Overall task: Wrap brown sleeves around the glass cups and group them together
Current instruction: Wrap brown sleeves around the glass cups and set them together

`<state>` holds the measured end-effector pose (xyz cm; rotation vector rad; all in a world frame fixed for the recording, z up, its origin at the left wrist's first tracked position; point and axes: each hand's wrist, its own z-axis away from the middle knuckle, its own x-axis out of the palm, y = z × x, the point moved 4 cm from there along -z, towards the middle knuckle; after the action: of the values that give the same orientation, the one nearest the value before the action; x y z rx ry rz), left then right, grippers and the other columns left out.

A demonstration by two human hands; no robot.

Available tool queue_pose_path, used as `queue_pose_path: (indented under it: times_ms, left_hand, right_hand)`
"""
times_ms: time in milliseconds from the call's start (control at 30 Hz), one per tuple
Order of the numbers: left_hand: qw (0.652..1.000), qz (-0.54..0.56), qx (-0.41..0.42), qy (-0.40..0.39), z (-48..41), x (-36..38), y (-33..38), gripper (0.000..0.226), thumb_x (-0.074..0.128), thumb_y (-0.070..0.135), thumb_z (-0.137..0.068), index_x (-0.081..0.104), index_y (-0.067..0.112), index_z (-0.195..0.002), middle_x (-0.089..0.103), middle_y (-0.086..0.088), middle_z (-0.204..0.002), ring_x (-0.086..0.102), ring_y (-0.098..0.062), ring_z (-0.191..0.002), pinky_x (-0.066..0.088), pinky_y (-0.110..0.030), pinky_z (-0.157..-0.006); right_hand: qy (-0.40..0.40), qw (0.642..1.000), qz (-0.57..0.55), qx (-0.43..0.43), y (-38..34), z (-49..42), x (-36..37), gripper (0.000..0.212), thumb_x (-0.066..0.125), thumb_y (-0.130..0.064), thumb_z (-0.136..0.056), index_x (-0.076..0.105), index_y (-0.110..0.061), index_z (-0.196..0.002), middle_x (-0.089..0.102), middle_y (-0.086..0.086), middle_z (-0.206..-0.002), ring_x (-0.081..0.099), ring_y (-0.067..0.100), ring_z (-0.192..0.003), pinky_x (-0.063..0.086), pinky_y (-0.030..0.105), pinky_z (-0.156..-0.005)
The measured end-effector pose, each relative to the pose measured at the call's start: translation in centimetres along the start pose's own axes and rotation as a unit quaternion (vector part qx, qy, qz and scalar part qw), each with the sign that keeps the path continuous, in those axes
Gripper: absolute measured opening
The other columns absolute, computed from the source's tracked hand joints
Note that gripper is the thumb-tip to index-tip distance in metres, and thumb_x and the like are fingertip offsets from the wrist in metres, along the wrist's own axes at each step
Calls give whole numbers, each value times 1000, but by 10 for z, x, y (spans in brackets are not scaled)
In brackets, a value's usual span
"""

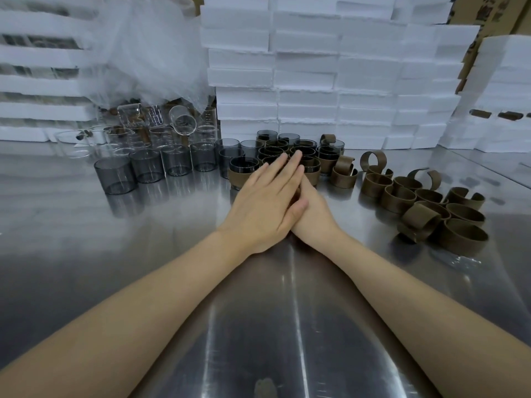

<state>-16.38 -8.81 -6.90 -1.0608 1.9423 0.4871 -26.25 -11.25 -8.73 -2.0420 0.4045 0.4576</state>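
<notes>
the left hand [267,202] lies flat over the right hand [316,216], its grip slack and holding nothing, straight fingertips over the near edge of the sleeved cups [304,152] bunched mid surface [143,254]. the right grip is hidden beneath, so i cannot tell what, if anything, it holds. bare grey cups [146,165] stand in a row just left of the cluster, while loose brown sleeves [431,205] lie heaped to the right.

The table [172,225] under the left hand [264,205] is glossy, streaked metal. Left of it, smooth smoky glass cups [146,166]; right, matt brown sleeves [462,237]; beyond, rough-edged white foam blocks [307,81].
</notes>
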Motion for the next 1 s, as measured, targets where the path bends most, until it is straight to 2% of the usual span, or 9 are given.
queue_pose_path:
  times_ms: [200,300,367,433,500,567,633,800,1000]
  left_hand:
    - [990,53,-121,45,0,-2,-7,65,22,47,-100,18,12,-155,6,-7,-165,27,-24,-144,36,-38,-107]
    - [962,172,-194,86,4,-1,-21,57,27,42,-104,23,16,-154,38,-8,-153,47,-25,-129,40,-37,-95]
    - [927,273,-234,109,4,-2,-31,49,26,43,-105,42,21,-145,64,-2,-117,59,-15,-107,41,-32,-85]
    - [860,390,-316,93,3,4,-43,51,22,51,-104,64,24,-115,68,4,-94,62,-5,-92,42,-31,-84]
    - [749,519,-410,37,4,12,-50,66,19,61,-100,71,20,-95,74,-2,-90,68,-14,-92,49,-36,-89]
    - [636,637,-435,-14,7,18,-50,73,18,65,-98,72,16,-91,77,-6,-88,72,-22,-88,58,-36,-80]
    - [590,692,-412,-50,7,22,-49,77,16,66,-97,72,13,-96,76,-10,-95,74,-23,-88,59,-33,-70]
    - [613,693,-373,-59,1,30,-44,74,12,63,-98,64,16,-120,71,-11,-115,69,-21,-103,55,-34,-84]
    - [683,653,-320,-73,-1,33,-31,71,22,71,-88,60,21,-121,72,-10,-113,71,-20,-98,59,-27,-76]
  right_hand:
    - [-6,999,-10,-31,-6,4,0,22,62,-10,-84,43,-19,-87,55,-10,-76,51,1,-68,42,11,-56]
    - [-31,996,70,-55,-12,6,2,39,75,-22,-68,41,-27,-87,59,-9,-78,56,5,-71,44,22,-57]
    - [-39,994,76,-61,-15,9,4,42,76,-23,-67,42,-23,-90,58,-7,-79,55,9,-72,48,32,-62]
    - [-41,994,84,-63,-15,9,3,41,74,-19,-68,40,-20,-92,57,-4,-81,56,12,-75,49,37,-64]
    - [-49,992,87,-71,-16,10,4,44,73,-16,-69,36,-23,-92,56,-5,-83,56,8,-76,47,28,-63]
    - [-60,993,82,-67,-18,11,5,46,72,-14,-69,34,-25,-91,54,-10,-79,54,2,-73,41,17,-57]
    - [-63,996,53,-47,-18,11,5,46,71,-9,-71,32,-22,-93,56,-7,-80,56,2,-72,43,18,-57]
    - [-79,995,-60,-16,-19,12,8,50,53,15,-76,26,-21,-98,42,-9,-98,50,-6,-86,39,6,-64]
    - [7,989,-125,73,-4,0,0,62,42,22,-69,37,-20,-114,50,-9,-89,49,3,-78,39,10,-55]
